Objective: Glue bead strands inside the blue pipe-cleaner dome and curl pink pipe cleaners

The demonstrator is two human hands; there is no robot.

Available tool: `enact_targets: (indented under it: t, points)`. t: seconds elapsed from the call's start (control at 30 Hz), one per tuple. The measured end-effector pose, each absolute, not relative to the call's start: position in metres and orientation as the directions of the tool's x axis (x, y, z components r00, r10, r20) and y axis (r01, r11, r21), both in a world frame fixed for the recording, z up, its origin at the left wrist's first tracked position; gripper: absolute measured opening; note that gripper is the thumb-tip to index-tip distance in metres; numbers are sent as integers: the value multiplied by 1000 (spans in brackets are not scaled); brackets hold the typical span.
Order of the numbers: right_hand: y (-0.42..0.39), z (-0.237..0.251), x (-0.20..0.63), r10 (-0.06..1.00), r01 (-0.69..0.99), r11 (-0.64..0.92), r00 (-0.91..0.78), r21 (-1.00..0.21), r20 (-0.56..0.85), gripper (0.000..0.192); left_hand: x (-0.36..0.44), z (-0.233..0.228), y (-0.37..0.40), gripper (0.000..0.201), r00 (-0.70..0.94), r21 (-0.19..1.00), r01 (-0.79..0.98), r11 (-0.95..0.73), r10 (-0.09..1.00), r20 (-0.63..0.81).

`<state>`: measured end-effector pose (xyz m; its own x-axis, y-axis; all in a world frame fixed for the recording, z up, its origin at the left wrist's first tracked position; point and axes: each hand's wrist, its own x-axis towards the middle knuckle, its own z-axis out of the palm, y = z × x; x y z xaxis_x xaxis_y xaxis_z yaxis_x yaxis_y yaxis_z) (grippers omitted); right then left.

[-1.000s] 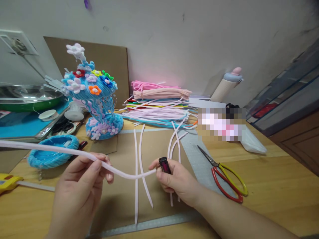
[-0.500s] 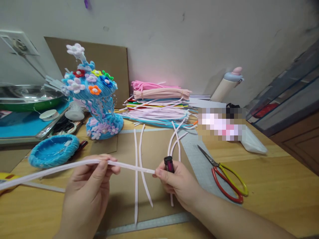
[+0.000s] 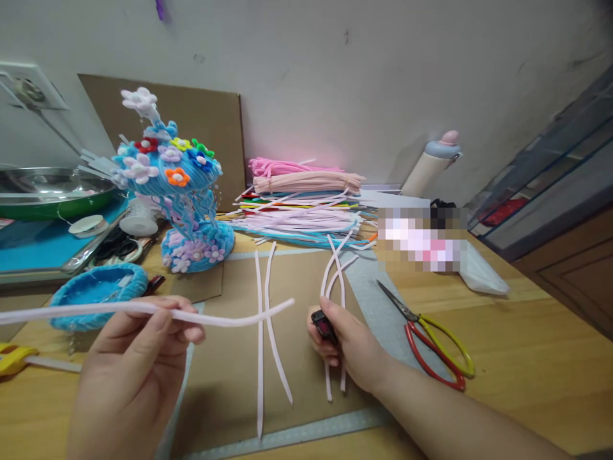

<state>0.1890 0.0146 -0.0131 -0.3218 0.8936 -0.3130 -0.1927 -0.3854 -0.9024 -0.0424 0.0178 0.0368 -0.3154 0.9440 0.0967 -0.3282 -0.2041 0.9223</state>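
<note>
My left hand [image 3: 134, 364] pinches a long pale pink pipe cleaner [image 3: 230, 317] that runs level from the left edge to a free end above the cardboard sheet [image 3: 230, 383]. My right hand [image 3: 352, 348] is closed around a small black and red lighter [image 3: 322, 324], a little to the right of that free end. Several cut pale pink pipe cleaners [image 3: 261, 332] lie on the cardboard between and beneath my hands.
A blue pipe-cleaner sculpture with flowers [image 3: 179, 185] stands at the back left, a blue woven dish [image 3: 98, 291] in front of it. A stack of coloured pipe cleaners [image 3: 306, 204] lies against the wall. Red and yellow scissors [image 3: 428, 338] rest on the right. A steel bowl [image 3: 52, 188] sits far left.
My right hand has let go of the pipe cleaner's end and dropped slightly with the lighter. My left hand shifted left and levelled the pipe cleaner.
</note>
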Motion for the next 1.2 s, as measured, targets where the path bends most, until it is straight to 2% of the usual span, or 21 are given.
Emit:
enact_targets:
  t: [0.1,0.2,0.3,0.37,0.47,0.57,1.2]
  points:
    - [17,-9,193,953,-20,-157,-266,-987,-146,46,-44,39,20,10,-331,914,-345,-215,939,96]
    - [19,-4,196,975,144,31,-224,-989,-3,36,-45,39,19,11,-338,907,-354,-229,935,104]
    - [21,-4,197,964,364,240,-197,-900,178,23,-45,39,17,9,-322,916,-339,-213,941,100]
    - [21,-5,196,952,471,301,-193,-830,236,16,-45,39,16,5,-315,925,-324,-198,945,92]
    - [20,-9,193,946,565,323,-179,-759,270,14,-45,38,17,3,-328,934,-297,-200,940,97]
    - [19,-11,191,945,590,325,-166,-739,283,11,-46,39,18,3,-342,942,-278,-190,935,88]
    - [17,-11,189,942,535,335,-192,-775,275,10,-47,39,17,6,-313,936,-295,-190,945,93]
